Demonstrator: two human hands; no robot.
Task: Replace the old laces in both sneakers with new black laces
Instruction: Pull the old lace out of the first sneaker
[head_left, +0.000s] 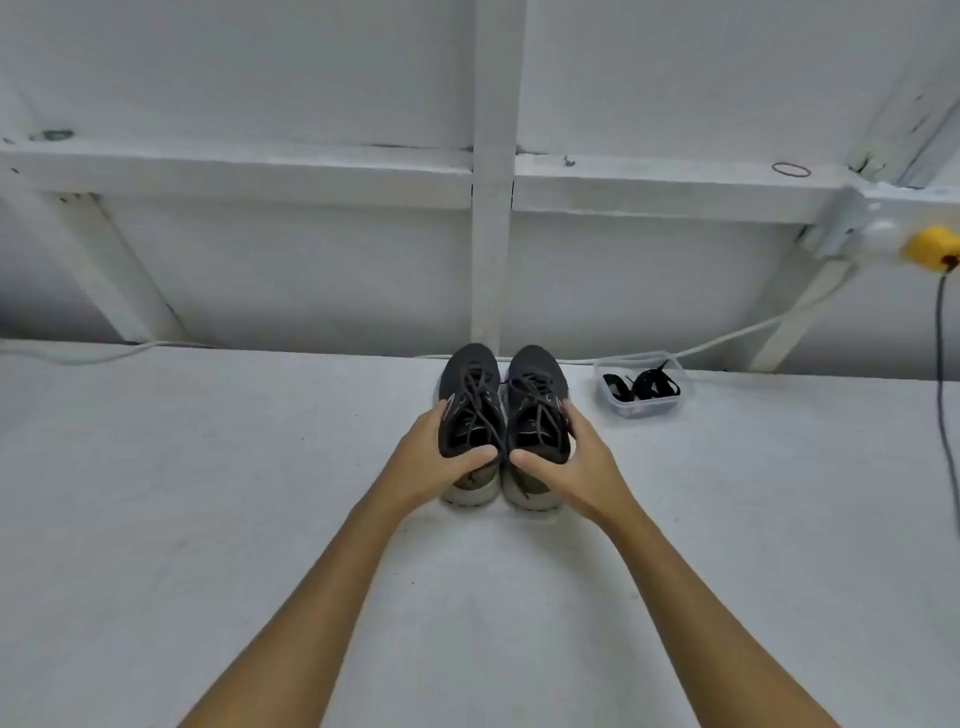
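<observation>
Dark-grey mesh sneakers, a left sneaker (470, 410) and a right sneaker (537, 410), stand side by side at centre frame on a white table (208, 519), heels toward the viewer, old laces (475, 395) threaded. The left hand (441, 457) and right hand (569, 462) each curl around a heel collar, thumbs over the rear rim. Judged light, with soft uppers and firm soles, the shoes are best held at heel or midsole; the laces are limp and best pinched at their tips. New black laces (647, 385) lie in a clear container (644, 408) right of centre. Cables along the table's far edge do not obstruct.
</observation>
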